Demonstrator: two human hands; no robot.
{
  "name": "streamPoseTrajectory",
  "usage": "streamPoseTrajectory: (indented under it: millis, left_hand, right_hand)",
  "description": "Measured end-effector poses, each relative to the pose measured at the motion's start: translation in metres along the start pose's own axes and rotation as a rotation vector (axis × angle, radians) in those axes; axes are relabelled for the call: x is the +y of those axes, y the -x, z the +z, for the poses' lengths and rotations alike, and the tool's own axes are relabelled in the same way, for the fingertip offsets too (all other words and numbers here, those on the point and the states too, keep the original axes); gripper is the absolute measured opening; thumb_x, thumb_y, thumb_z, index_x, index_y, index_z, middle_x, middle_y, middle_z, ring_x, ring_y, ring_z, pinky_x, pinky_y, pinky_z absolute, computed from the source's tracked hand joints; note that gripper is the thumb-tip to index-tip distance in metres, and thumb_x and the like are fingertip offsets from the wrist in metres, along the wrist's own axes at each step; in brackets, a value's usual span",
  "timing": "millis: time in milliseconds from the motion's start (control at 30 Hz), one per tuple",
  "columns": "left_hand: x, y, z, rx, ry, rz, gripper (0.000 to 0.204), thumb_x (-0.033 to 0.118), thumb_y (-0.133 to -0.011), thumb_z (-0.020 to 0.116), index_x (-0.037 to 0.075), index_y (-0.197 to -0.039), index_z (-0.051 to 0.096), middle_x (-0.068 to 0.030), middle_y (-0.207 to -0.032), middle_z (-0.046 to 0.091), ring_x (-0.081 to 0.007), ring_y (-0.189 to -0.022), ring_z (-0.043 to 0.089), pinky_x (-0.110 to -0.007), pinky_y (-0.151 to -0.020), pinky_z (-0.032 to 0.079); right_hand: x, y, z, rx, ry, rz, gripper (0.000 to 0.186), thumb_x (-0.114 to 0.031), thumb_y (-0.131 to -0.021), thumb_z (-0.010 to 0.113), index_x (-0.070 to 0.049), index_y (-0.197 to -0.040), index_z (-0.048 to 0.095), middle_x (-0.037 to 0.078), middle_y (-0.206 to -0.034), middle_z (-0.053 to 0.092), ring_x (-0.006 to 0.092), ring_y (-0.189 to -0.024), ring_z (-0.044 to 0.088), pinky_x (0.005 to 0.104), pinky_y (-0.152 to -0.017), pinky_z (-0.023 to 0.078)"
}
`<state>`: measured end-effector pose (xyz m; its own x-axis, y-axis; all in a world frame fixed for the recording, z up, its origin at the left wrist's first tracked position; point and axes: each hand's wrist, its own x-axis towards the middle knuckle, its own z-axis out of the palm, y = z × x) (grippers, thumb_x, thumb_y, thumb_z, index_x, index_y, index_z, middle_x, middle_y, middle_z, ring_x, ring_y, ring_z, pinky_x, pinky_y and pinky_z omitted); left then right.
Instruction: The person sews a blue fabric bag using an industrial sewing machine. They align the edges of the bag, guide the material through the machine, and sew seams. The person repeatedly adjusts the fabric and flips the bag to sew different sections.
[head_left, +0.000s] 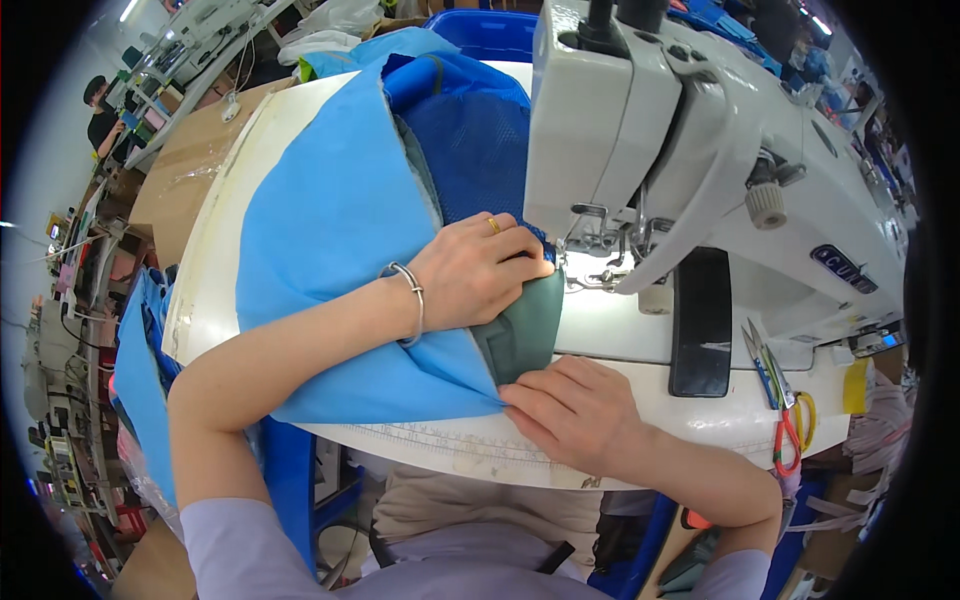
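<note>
A large light blue fabric piece [320,200] lies over the white sewing table, layered with dark blue mesh fabric [475,155] and dark green fabric [532,322]. My left hand [478,268], wearing a ring and a bracelet, rests on the layers with curled fingers. Its fingertips grip the fabric edge just left of the sewing machine's presser foot [600,280]. Closer to me, my right hand [575,412] pinches the fabric edge where light blue meets green. The white sewing machine [590,130] stands over the table on the right, its needle area lit.
Two pairs of scissors [783,410], one red-handled and one yellow-handled, lie at the table's right. A black pad [700,325] sits on the machine bed. Behind the table is a blue bin [485,32]; cardboard [190,175] is at left. A person [103,125] is far left.
</note>
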<state>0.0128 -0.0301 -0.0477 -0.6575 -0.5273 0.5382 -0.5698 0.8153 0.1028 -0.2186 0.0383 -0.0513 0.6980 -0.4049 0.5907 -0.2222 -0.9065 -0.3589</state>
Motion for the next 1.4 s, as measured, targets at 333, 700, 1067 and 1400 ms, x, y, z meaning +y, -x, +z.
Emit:
streamPoseTrajectory:
  millis: [333,700,1067,1400]
  left_hand:
    - [-0.006,0.002,0.003,0.021,0.039,-0.008,0.025,0.004,-0.078,0.071,0.01,-0.102,0.074,-0.004,-0.104,0.065,-0.0223,-0.094,0.063,-0.035,-0.085,0.053]
    - [-0.01,-0.001,-0.001,-0.033,-0.036,0.12,0.026,0.013,-0.085,0.067,0.015,-0.111,0.071,-0.0021,-0.099,0.065,-0.0192,-0.093,0.062,-0.034,-0.084,0.051]
    - [0.008,-0.001,-0.008,-0.205,-0.094,0.003,0.037,0.01,-0.082,0.065,0.014,-0.119,0.069,-0.0082,-0.12,0.062,-0.0285,-0.108,0.063,-0.04,-0.094,0.053]
    - [-0.001,0.004,-0.061,-0.105,0.1,-0.131,0.05,-0.002,-0.079,0.062,0.012,-0.127,0.068,-0.0106,-0.126,0.068,-0.0314,-0.118,0.062,-0.042,-0.101,0.051]
  right_hand:
    - [-0.001,-0.003,-0.003,-0.014,-0.026,0.091,0.03,-0.014,-0.078,0.082,-0.009,-0.106,0.073,0.001,-0.093,0.068,0.0175,-0.079,0.063,0.0303,-0.067,0.054]
    - [-0.001,-0.004,0.003,-0.032,-0.039,0.071,0.034,-0.007,-0.076,0.081,-0.007,-0.109,0.072,0.003,-0.096,0.068,0.0191,-0.078,0.063,0.0306,-0.065,0.054]
    - [0.001,-0.006,-0.001,-0.003,-0.137,0.127,0.032,-0.001,-0.074,0.081,-0.007,-0.105,0.074,0.006,-0.094,0.07,0.0226,-0.073,0.064,0.0327,-0.062,0.054]
    - [0.001,-0.004,-0.003,-0.017,-0.192,0.176,0.034,-0.002,-0.078,0.079,-0.007,-0.111,0.072,0.007,-0.093,0.071,0.0253,-0.076,0.066,0.0344,-0.065,0.055]
